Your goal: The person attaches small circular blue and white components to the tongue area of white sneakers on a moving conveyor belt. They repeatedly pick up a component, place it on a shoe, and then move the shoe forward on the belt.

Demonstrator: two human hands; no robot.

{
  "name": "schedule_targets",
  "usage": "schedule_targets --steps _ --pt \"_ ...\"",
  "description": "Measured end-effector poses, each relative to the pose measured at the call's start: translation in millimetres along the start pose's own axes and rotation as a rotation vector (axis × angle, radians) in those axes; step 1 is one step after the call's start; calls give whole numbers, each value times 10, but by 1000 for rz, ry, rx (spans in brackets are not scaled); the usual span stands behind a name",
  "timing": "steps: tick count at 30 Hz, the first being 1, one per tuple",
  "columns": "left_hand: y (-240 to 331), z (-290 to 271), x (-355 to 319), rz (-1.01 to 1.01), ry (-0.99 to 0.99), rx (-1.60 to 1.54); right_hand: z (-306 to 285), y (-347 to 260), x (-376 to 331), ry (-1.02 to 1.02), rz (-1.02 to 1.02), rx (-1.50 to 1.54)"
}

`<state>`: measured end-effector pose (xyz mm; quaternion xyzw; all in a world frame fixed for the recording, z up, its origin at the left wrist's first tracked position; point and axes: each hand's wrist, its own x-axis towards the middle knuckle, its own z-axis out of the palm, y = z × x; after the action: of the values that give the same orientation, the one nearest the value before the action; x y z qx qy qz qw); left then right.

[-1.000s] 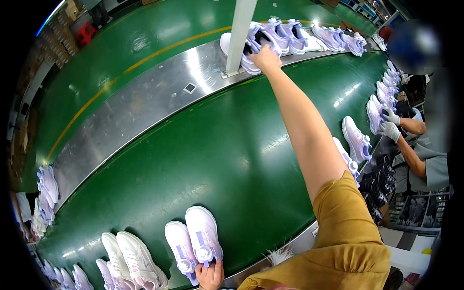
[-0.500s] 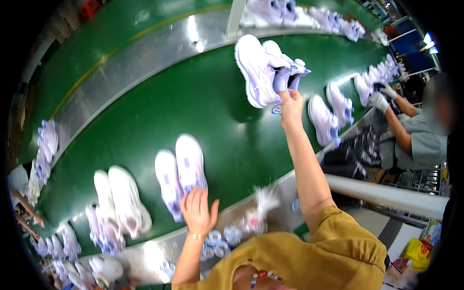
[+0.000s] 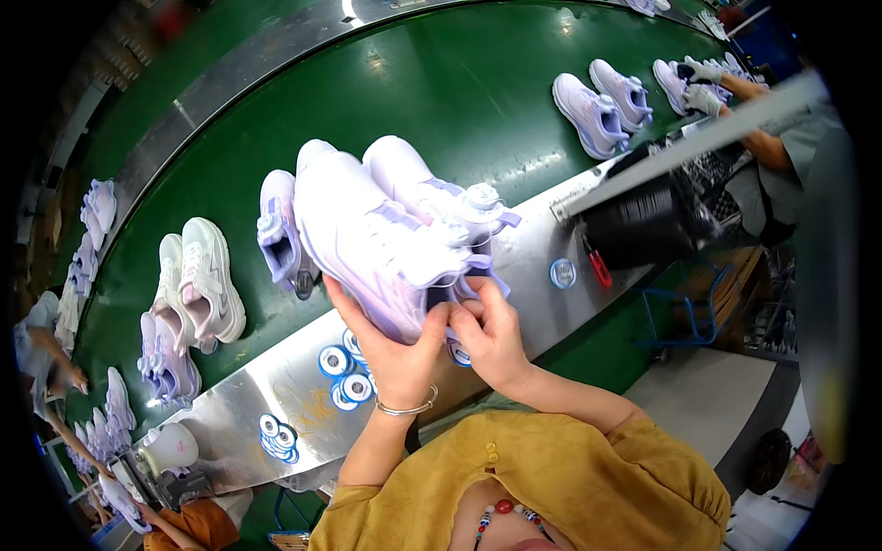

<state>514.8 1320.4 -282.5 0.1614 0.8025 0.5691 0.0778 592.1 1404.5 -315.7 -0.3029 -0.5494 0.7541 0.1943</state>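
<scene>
A pair of white and lavender sneakers with dial knobs is held close in front of me, toes pointing away. My left hand (image 3: 390,363) wraps round the heel of the nearer sneaker (image 3: 358,220), its thumb by the collar. At that same heel opening, my right hand (image 3: 491,340) has its fingers and thumb pinched together on the edge. The second sneaker (image 3: 413,179) sits to the right, partly covered by the first. A blue and white round tag (image 3: 459,353) shows just below my fingers. Behind the pair, another lavender sneaker (image 3: 277,225) rests on the green belt.
More sneakers (image 3: 207,285) stand on the green belt (image 3: 469,92) at left, and another pair (image 3: 588,115) at right. Stacked round tags (image 3: 347,376) lie on the metal ledge (image 3: 239,404), with a red-handled tool (image 3: 597,262) farther right. A gloved co-worker (image 3: 707,87) handles shoes at far right.
The sneaker pair has come from over the belt toward my body. My left hand has left the other pair and now grips this one together with my right.
</scene>
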Motion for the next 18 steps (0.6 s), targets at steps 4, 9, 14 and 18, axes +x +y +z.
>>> schedule_targets --steps 4,9,14,18 --pt "-376 -402 -446 -86 145 -238 -98 269 -268 -112 30 163" --pt "-308 -801 -728 10 318 -333 -55 718 -172 62 -49 -201" --pt "-286 -803 -997 -6 190 -201 -485 733 -260 206 -190 -516" --pt "-388 -491 -1180 1 87 -78 -1054 603 -216 190 -165 -617"
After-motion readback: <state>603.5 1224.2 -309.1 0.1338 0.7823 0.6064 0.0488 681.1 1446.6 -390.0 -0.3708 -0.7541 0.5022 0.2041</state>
